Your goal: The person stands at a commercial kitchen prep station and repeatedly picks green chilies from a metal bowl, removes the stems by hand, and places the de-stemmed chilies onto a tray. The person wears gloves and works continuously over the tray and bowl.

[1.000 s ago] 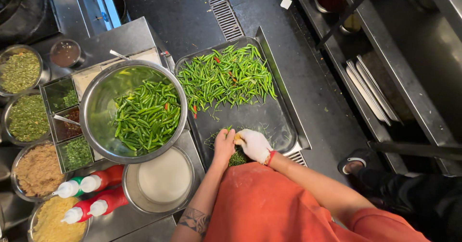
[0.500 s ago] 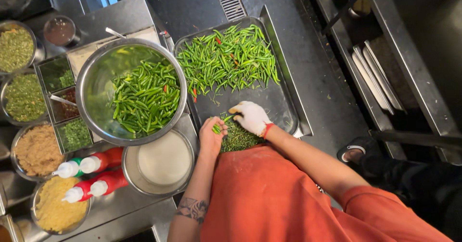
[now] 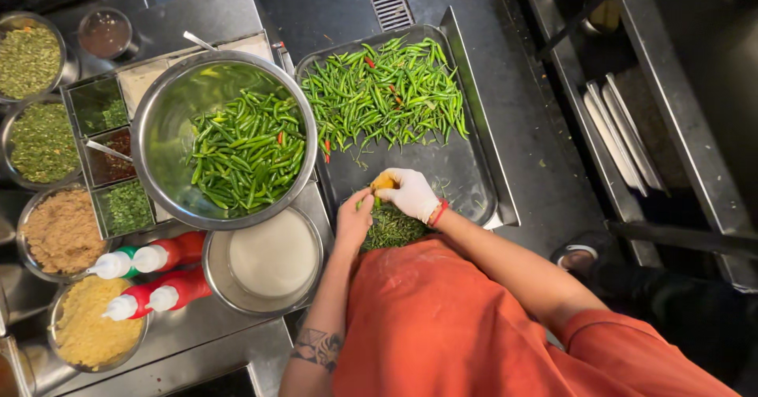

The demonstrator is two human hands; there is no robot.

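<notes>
The right hand (image 3: 409, 194), in a white glove with a red band at the wrist, is curled shut around something yellowish at its fingertips; most of that thing is hidden by the fingers, so what it is cannot be told. The bare left hand (image 3: 353, 222) lies just beside it, its fingers pinched on a single green chilli (image 3: 358, 204) of which only a short bit shows. Both hands work over the near edge of a dark metal tray (image 3: 466, 168), right above a small heap of green trimmings (image 3: 392, 227) that is partly covered by the wrists and by the orange apron (image 3: 442, 326). The far half of the tray carries a big pile of green chillies (image 3: 387, 93) with a few red ones mixed in. To the left of the tray, touching it, a steel bowl (image 3: 170, 140) holds more chillies. Near to that stands a round steel pot (image 3: 268, 259) with pale contents, and two red squeeze bottles (image 3: 162, 275) lie on the counter (image 3: 205, 342) beside it. Further left are containers of chopped herbs and ground spices (image 3: 59, 227), several cut off by the picture's edge. At the right, shelves (image 3: 624, 132) sit in shadow and are hard to make out.
</notes>
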